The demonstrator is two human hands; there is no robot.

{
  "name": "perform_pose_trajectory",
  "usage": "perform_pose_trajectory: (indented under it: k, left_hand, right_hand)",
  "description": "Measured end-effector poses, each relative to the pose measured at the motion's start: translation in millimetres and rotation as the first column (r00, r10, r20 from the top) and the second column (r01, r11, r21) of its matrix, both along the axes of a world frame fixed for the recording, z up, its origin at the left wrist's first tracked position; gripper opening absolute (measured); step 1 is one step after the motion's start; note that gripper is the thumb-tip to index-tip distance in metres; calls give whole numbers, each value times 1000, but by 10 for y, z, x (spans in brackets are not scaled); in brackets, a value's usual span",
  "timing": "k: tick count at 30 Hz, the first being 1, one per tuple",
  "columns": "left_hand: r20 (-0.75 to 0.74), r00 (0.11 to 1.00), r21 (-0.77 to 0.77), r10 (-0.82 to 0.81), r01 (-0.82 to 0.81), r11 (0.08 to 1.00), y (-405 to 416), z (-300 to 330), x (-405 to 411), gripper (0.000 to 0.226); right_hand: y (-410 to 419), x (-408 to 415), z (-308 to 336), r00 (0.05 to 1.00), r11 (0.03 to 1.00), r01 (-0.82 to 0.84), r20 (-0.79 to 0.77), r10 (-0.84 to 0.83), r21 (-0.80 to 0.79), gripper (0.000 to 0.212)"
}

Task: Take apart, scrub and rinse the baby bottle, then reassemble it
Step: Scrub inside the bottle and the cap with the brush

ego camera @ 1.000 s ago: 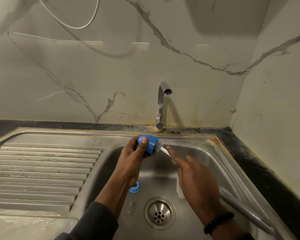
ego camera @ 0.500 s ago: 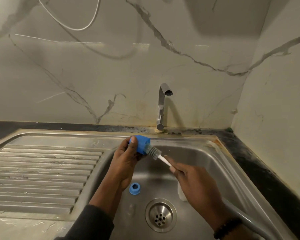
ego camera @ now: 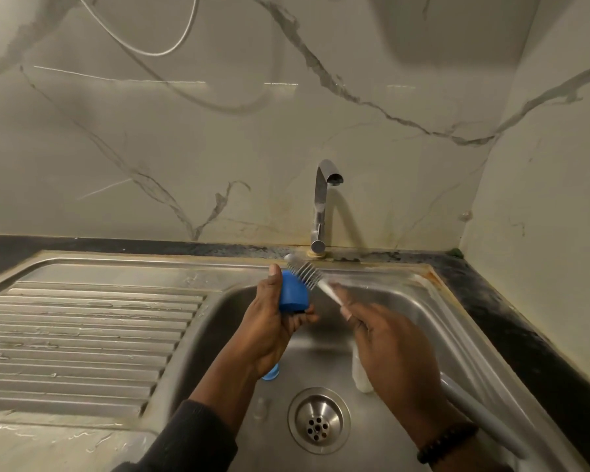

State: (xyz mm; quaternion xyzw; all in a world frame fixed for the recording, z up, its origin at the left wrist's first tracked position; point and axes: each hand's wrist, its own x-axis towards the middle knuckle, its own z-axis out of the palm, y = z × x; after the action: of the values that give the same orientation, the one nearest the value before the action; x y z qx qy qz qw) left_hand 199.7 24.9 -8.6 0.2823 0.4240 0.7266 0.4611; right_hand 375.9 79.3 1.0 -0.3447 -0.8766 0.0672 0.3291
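Left hand [ego camera: 269,330]: closed around the blue cap [ego camera: 293,292], held above the basin's back-left part, thumb up along the cap's left side.
Right hand [ego camera: 392,352]: closed on the white handle of the bottle brush [ego camera: 305,271]; its bristle head rests against the cap's upper edge, outside the cap. The hand is motion-blurred.
Bottle body [ego camera: 361,376]: pale and translucent, lying on the basin floor just right of the drain [ego camera: 318,420], largely hidden behind the right hand.
Blue ring [ego camera: 271,372]: on the basin floor, partly hidden under the left wrist.
Small clear part [ego camera: 260,407]: left of the drain; too faint to identify.
Tap [ego camera: 322,206]: no water seen running.
Step, judged: scrubbing the cap; rinsing and reassembly not yet done.
Risk: a wet cap could slip from the hand and drop onto the parts below; a brisk stroke could flick the brush off the cap's edge.
Risk: loose parts lie close to the drain, so rinsing water may push them about.
Edges: sink [ego camera: 406,277] rim and wall close behind the hands; grey hose [ego camera: 484,417] crosses the right side near the right forearm.
Open room: ribbed drainer [ego camera: 82,335] to the left, free for set-down.
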Motion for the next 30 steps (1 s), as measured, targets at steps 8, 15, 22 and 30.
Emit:
perform_pose_trajectory:
  k: [8,15,22,30]
  left_hand:
    - [82,992,-57,91,-87,995,-6,-19,77,43]
    - [19,998,-38,55,-54,998,-26,22,137,37]
    - [-541,828,-32,148,-195,980,-36,-46,84,50]
    - [-762,577,116,296,-328,938,7,-37,57,58]
  right_hand:
    - [-87,19,-60,994,994,-104,-14,104,18,42]
    - [18,15,-12,997,997,75,6,-74,-21,47]
    - [-102,14,5,998,999,-11,-66,8,-51,47]
    - [-43,13,-34,1000,999,5,-20,-6,-44,41]
